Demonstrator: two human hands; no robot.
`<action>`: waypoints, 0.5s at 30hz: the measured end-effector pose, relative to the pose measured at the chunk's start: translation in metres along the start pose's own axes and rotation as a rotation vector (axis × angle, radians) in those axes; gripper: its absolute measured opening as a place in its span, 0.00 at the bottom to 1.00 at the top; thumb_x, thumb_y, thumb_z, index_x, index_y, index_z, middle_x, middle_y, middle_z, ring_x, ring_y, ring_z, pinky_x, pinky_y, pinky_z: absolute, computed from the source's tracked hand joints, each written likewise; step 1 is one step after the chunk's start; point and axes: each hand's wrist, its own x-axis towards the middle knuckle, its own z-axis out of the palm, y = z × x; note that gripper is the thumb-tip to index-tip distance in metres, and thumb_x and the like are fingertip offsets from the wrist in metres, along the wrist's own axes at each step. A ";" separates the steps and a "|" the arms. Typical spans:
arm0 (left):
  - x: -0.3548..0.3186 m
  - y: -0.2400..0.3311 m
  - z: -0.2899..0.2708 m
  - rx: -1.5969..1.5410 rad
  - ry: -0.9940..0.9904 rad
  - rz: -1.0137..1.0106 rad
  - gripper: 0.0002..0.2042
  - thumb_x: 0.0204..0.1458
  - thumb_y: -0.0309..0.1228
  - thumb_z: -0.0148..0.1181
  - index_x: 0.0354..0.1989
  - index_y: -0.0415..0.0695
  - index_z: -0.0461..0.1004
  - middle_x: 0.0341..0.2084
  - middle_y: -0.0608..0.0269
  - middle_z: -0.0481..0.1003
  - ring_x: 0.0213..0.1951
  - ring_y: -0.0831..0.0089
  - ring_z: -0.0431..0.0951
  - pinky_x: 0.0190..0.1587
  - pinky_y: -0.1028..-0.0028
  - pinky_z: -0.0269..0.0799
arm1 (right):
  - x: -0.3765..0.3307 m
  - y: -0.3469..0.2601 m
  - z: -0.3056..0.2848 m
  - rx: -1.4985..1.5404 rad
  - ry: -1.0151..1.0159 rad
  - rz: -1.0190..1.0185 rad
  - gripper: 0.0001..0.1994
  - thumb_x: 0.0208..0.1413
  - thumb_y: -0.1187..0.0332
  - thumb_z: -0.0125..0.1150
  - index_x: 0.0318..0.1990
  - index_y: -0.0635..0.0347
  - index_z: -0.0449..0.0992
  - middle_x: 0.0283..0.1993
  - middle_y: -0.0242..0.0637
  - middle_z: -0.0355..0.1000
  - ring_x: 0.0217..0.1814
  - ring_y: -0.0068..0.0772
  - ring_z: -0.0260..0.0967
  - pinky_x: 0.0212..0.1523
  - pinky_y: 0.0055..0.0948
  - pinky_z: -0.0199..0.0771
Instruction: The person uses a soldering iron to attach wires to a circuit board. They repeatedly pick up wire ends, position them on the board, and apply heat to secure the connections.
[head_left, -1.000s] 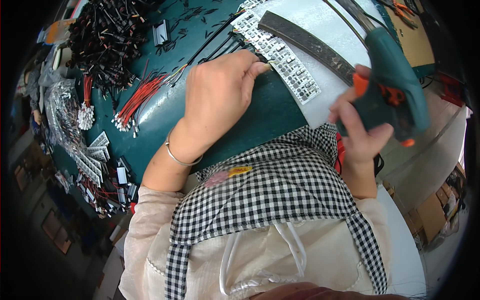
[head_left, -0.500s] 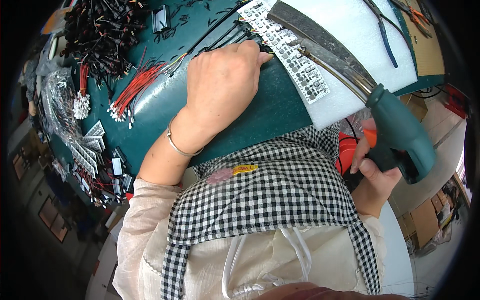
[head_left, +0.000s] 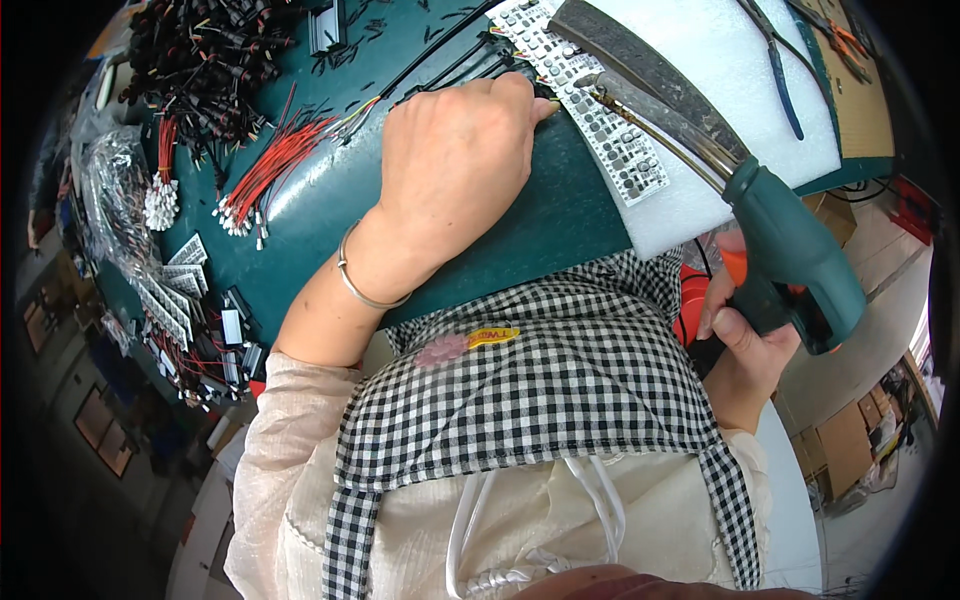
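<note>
Soldering gun [head_left: 790,255] in right hand [head_left: 745,335], grip clenched, finger by orange trigger, long tip aimed at near end of circuit strip [head_left: 590,110]. Strip flat on white foam pad [head_left: 700,60], likely to cushion and insulate. Left hand [head_left: 455,165] palm-down on green worktop [head_left: 330,200], fingers curled, fingertips pressing at strip end beside black wires [head_left: 450,50], probably pinning joint steady; grasp itself hidden. Red wire bundle [head_left: 265,175] left of wrist, within reach. Pliers [head_left: 775,65] parked far on pad.
</note>
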 end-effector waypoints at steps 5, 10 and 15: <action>0.000 0.001 0.000 -0.004 0.007 -0.009 0.12 0.50 0.33 0.61 0.20 0.41 0.70 0.14 0.55 0.73 0.16 0.57 0.74 0.19 0.64 0.67 | 0.005 -0.001 -0.001 -0.012 -0.061 0.018 0.31 0.44 0.71 0.71 0.53 0.76 0.62 0.48 0.55 0.67 0.20 0.25 0.65 0.15 0.19 0.67; 0.000 -0.001 0.002 -0.016 0.005 -0.028 0.12 0.51 0.35 0.61 0.20 0.43 0.71 0.13 0.56 0.72 0.16 0.56 0.72 0.18 0.64 0.66 | 0.005 0.004 -0.002 -0.020 -0.100 0.018 0.31 0.44 0.74 0.69 0.54 0.75 0.61 0.48 0.54 0.66 0.20 0.25 0.65 0.15 0.19 0.67; 0.000 -0.001 0.002 -0.013 0.007 -0.019 0.12 0.51 0.35 0.62 0.20 0.42 0.71 0.13 0.56 0.72 0.16 0.56 0.72 0.18 0.64 0.66 | 0.005 0.015 -0.008 -0.056 -0.161 -0.045 0.28 0.45 0.78 0.66 0.54 0.74 0.61 0.48 0.52 0.66 0.21 0.26 0.66 0.16 0.20 0.68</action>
